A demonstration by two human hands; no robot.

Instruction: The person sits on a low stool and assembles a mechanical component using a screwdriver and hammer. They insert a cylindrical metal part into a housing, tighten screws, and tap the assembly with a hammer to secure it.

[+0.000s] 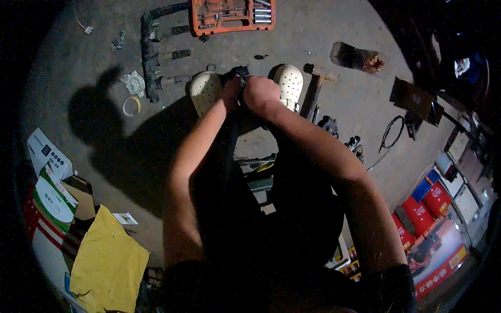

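Note:
Both hands meet low between my two cream clogs. My left hand is closed against a small black part, whose top shows just beyond the fingers; its kind cannot be made out. Pressed close beside it, my right hand makes a fist, and what lies inside its fingers is hidden. A hammer lies on the floor to the right of the right clog. Left of the left clog is a dark pipe with several side branches. A small dark ring sits near that clog's toe.
An orange tool case lies open ahead. Tape roll and crumpled paper lie left. A cut-open container and a black cable loop are right. Boxes and a yellow cloth fill the near left; red containers stand near right.

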